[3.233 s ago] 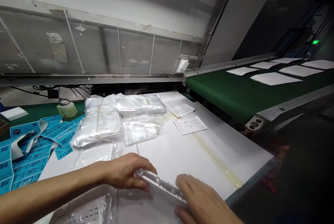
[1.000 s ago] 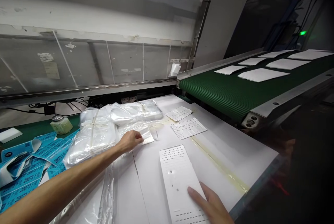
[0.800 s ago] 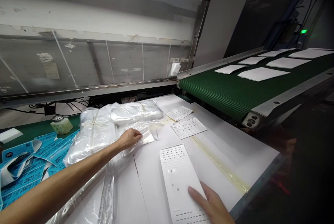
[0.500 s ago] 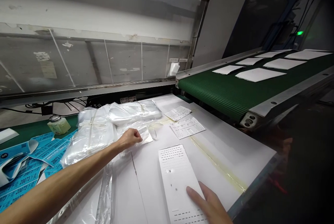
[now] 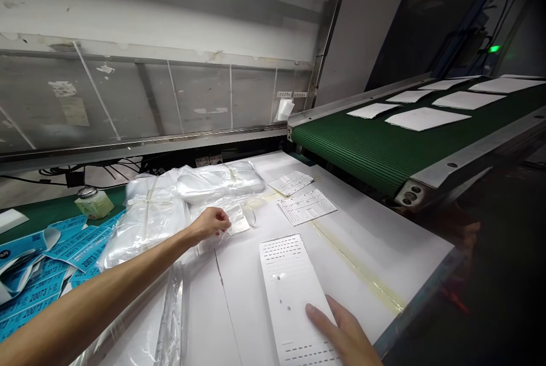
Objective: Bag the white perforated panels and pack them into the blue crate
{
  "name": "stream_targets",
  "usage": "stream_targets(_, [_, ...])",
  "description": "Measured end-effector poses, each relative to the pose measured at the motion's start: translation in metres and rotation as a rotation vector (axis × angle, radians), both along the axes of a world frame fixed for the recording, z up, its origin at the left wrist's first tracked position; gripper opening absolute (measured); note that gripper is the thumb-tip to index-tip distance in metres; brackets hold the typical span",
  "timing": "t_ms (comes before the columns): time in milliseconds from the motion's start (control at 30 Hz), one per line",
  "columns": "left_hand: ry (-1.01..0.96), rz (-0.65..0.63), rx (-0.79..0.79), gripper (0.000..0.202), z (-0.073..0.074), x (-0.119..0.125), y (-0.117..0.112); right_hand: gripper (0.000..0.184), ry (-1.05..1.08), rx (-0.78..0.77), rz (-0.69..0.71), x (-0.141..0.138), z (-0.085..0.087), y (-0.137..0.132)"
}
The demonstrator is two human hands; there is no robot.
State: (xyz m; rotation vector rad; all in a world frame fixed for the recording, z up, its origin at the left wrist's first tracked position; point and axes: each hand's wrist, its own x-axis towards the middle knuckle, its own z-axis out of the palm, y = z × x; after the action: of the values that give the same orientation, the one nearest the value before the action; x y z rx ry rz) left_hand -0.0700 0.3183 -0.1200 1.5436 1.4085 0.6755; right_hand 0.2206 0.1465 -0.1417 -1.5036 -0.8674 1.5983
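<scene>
My right hand (image 5: 343, 332) grips the right edge of a long white panel (image 5: 284, 281) with rows of dark slots and a few small holes, thumb on top. My left hand (image 5: 211, 223) is closed, thumb and fingers pinched together beside a small white, shiny packet (image 5: 239, 224). I cannot make out what lies between the fingertips. Just behind that hand are bundles of clear plastic bags (image 5: 219, 181), tied with pale string. Two small white cards with printed marks (image 5: 307, 206) lie flat beyond the panel.
A green conveyor belt (image 5: 354, 147) at the right carries several white flat pieces (image 5: 426, 119). Blue printed labels (image 5: 51, 292) and a small glass jar (image 5: 94, 202) with a metal cap sit at the left. Yellowish tape (image 5: 358, 269) crosses the white tabletop (image 5: 396, 246).
My left hand has shifted very slightly left, and its fingers have loosened a little. My right hand and the panel stay nearly still. The view has tilted slightly.
</scene>
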Motion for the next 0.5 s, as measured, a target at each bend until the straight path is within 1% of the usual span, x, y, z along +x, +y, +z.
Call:
stream_targets(133, [0.004,-0.005,0.015,0.030,-0.001,0.007,0.000,0.068,0.015,0.002,0.000,0.002,-0.002,-0.001])
stream_targets(200, [-0.006,-0.007,0.014,0.033,-0.002,0.008,0.000,0.069,0.052,-0.023,-0.016,0.004,0.000,-0.001])
stream_targets(300, [-0.046,-0.015,-0.012,0.038,-0.003,0.006,-0.001,0.071,0.141,-0.103,-0.098,0.000,0.013,0.006])
stream_targets(367, [-0.077,-0.010,-0.036,0.040,-0.003,0.004,0.000,0.070,0.198,-0.106,-0.139,-0.011,0.024,0.018])
stream_targets(433, [-0.108,0.005,-0.058,0.042,-0.003,0.002,0.000,0.065,0.244,-0.027,-0.089,-0.028,0.031,0.036])
stream_targets(500, [-0.141,0.018,-0.081,0.045,-0.003,-0.001,0.001,0.057,0.262,0.058,0.003,-0.046,0.029,0.056])
